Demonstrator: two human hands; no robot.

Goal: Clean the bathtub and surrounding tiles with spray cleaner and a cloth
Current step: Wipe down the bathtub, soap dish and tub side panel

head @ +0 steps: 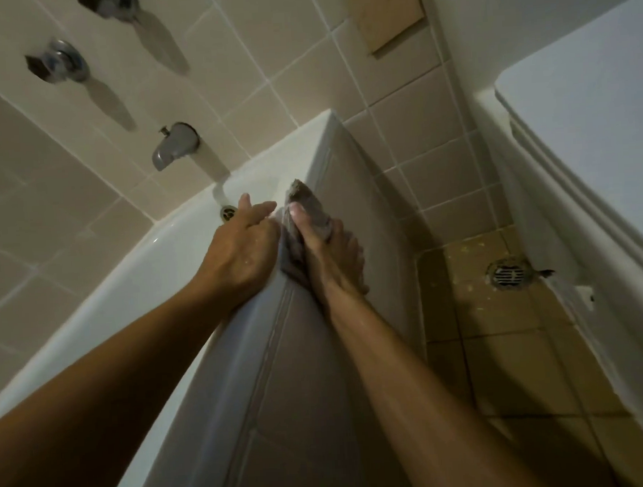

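A white bathtub (137,277) runs from lower left toward the tiled end wall, its rim (243,342) meeting a beige tiled outer side panel (315,413). A grey-brown cloth (304,203) lies draped over the rim near the tap end. My left hand (239,248) rests on the rim's inner side, fingers curled against the cloth's edge. My right hand (326,250) presses the cloth against the outer panel, thumb pointing up along it. No spray bottle is in view.
A chrome spout (173,147) and two tap handles (56,63) stick out of the beige wall tiles above the tub drain (229,213). A white toilet cistern (587,121) stands at right. Yellowish floor tiles with a round floor drain (506,273) lie between tub and toilet.
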